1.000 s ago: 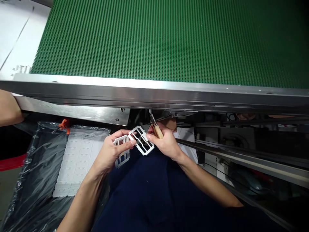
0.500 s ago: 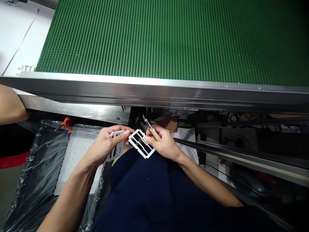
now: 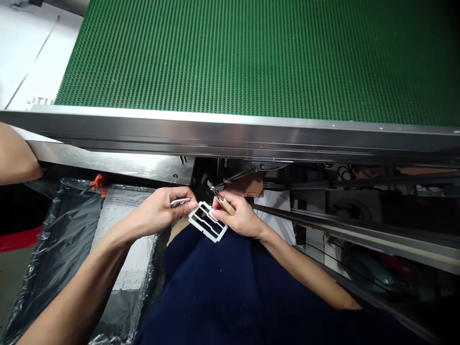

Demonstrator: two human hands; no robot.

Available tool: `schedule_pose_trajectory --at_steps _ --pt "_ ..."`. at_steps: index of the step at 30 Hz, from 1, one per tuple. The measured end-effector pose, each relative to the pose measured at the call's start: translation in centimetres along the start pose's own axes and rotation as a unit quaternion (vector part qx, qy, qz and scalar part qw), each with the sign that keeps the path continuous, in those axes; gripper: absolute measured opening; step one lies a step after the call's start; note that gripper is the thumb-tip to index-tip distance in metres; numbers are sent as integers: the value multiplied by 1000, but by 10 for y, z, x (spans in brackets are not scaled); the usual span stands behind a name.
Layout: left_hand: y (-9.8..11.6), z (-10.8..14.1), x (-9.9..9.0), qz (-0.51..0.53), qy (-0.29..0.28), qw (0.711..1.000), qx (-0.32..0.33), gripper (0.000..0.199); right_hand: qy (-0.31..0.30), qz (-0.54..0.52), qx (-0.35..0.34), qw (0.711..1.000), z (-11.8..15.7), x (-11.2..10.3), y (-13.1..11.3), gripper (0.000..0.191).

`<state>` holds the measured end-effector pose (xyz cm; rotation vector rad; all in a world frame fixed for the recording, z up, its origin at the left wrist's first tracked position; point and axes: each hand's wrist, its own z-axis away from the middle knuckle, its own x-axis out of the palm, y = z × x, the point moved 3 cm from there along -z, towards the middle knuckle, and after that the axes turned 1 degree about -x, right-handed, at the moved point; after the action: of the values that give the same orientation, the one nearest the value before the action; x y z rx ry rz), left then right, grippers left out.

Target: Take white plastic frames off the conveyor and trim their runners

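Note:
My left hand [image 3: 172, 208] is closed, pinching a thin white plastic piece [image 3: 180, 201] seen nearly edge-on. Its fingertips reach the left corner of a white slotted plastic frame [image 3: 203, 230]. That frame lies tilted above my lap, held at its upper right side by my right hand [image 3: 239, 215]. The same right hand also grips a small knife [image 3: 226, 206] with a wooden handle and a metal collar. Its tip points up and away from me, clear of the frame. Fingers partly hide both white pieces.
A green ribbed conveyor belt [image 3: 230, 57] with a metal edge rail [image 3: 215, 127] runs across ahead. At lower left, a box lined with dark plastic [image 3: 68, 235] holds white sheet-like pieces [image 3: 124, 206], with an orange clip [image 3: 98, 183] on its rim. Another person's arm [image 3: 17, 155] enters at left.
The white piece in my left hand has turned from showing its slotted face to nearly edge-on. The right hand, knife and frame have shifted slightly left and down.

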<state>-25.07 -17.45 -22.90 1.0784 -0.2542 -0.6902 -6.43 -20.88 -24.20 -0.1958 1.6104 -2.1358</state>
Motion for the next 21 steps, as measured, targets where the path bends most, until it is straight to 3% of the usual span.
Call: schedule_pose_trajectory --at_steps 4,7,10,13,16,21 --pt "8 3 4 16 -2 998 55 17 -61 -103 1 993 -2 10 12 21" --pt "8 7 10 57 -27 997 52 18 -83 -162 7 983 1 19 21 29" --pt "6 12 16 58 -59 996 45 15 -108 -150 9 983 6 25 24 27" --pt "5 17 17 39 -76 995 41 16 -126 -42 -1 991 11 17 17 23" --pt "6 19 16 3 -83 996 33 20 -105 128 -43 985 14 -7 -3 22" --pt "12 17 18 -33 -101 994 39 19 -139 357 -73 921 18 -43 -37 10"
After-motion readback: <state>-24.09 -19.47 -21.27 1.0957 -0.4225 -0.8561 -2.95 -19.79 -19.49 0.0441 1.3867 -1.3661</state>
